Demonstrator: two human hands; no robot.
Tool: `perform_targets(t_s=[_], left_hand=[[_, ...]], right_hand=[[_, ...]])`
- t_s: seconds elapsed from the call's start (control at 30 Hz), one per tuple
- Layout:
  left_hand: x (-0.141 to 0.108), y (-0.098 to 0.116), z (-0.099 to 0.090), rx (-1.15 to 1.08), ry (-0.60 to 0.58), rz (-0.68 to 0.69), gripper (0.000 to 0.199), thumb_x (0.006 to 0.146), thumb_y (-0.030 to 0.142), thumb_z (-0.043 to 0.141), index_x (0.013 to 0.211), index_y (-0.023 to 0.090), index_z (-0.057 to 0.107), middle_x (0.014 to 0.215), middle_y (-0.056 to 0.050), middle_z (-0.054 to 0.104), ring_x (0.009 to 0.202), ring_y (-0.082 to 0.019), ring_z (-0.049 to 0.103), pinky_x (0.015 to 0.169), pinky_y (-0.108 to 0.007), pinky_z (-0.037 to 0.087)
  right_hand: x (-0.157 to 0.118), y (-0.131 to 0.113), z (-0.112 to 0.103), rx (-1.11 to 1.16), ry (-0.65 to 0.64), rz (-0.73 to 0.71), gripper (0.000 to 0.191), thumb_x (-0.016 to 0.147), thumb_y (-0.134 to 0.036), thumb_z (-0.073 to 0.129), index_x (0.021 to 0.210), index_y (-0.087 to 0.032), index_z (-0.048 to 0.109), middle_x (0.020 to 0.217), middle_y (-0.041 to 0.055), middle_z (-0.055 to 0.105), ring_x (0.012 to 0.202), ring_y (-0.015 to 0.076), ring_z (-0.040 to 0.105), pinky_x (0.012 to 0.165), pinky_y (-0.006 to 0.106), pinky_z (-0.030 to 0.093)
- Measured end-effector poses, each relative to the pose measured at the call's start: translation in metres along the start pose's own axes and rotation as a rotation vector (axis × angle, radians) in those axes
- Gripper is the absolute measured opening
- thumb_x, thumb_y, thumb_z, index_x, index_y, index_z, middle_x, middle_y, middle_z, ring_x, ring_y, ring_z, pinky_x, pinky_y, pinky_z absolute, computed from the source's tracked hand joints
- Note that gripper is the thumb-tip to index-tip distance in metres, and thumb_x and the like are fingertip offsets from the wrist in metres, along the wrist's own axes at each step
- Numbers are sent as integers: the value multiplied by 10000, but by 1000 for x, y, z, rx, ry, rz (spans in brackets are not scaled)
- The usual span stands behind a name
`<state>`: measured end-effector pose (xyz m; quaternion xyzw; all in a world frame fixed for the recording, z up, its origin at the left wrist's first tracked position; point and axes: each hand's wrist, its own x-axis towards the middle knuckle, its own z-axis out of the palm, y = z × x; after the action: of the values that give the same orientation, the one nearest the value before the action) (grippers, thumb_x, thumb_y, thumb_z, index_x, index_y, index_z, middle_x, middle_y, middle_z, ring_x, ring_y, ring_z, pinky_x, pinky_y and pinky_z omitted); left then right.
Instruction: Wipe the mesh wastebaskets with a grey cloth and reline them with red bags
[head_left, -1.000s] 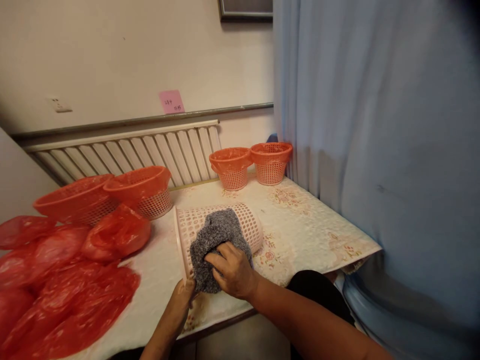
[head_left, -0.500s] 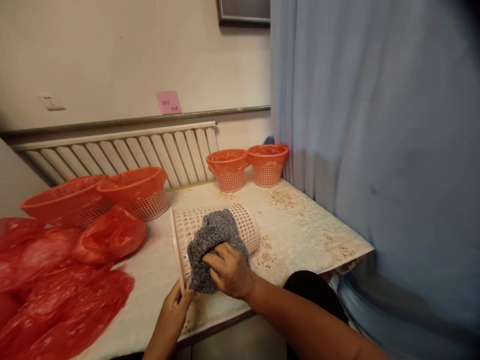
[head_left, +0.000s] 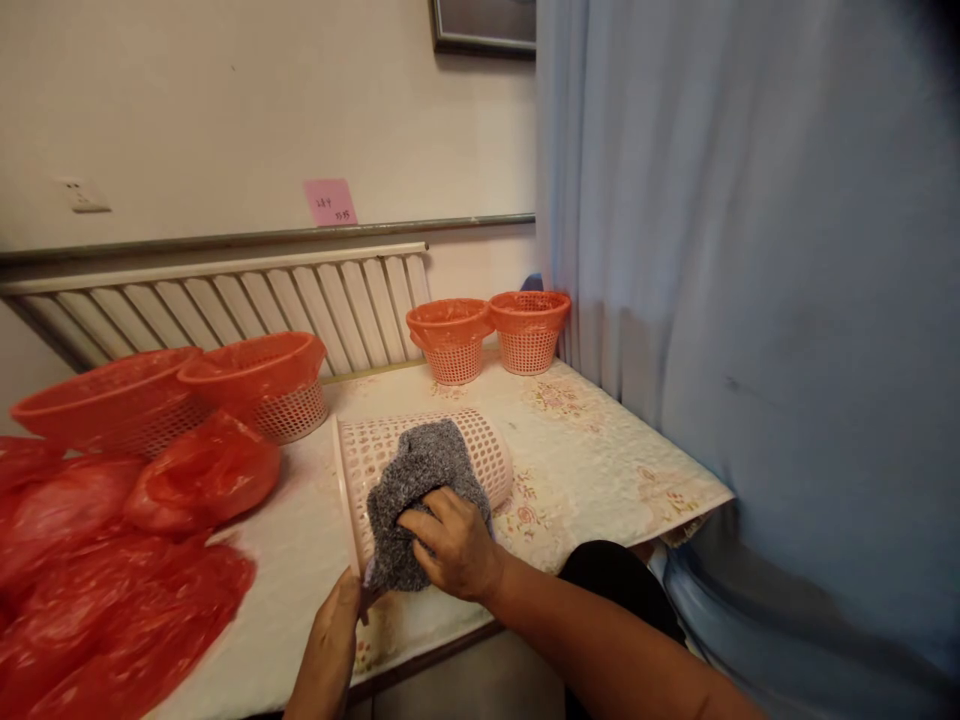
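Against the perforated basket [head_left: 484, 452], your right hand [head_left: 454, 545] clutches nubby cloth [head_left: 429, 455] while your left hand [head_left: 331, 628], shifted outward, grips the rim [head_left: 343, 490].

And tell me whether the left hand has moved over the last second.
Yes: the left hand has shifted slightly left, judged against the patterned tablecloth.

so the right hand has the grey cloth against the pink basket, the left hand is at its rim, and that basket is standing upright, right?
Not quite: the pink basket lies on its side, as the head view shows. The right hand does have the grey cloth against it, and the left hand is at its rim.
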<state>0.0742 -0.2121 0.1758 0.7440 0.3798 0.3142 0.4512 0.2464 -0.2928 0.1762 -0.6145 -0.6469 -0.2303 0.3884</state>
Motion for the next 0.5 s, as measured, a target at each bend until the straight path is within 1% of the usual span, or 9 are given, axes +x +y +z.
perform_targets(t_s=[0.23,0.5], left_hand=[[3,-17,1,57,-11,-19,627,704,827,338,593,229,487,620,-17,532,668,-218,496,655,-317,454],[2,-22,0,118,-19,-70,629,722,817,300,601,226,479,633,-34,550,688,-239,520,656,-342,455]], right_hand=[[0,0,1,-7,5,-5,307,818,-181,515,1113,-214,593,940,67,523,856,201,479,738,319,430],[0,-1,-1,10,-11,7,321,813,-173,519,1122,-222,591,940,66,525,853,203,481,729,323,425]])
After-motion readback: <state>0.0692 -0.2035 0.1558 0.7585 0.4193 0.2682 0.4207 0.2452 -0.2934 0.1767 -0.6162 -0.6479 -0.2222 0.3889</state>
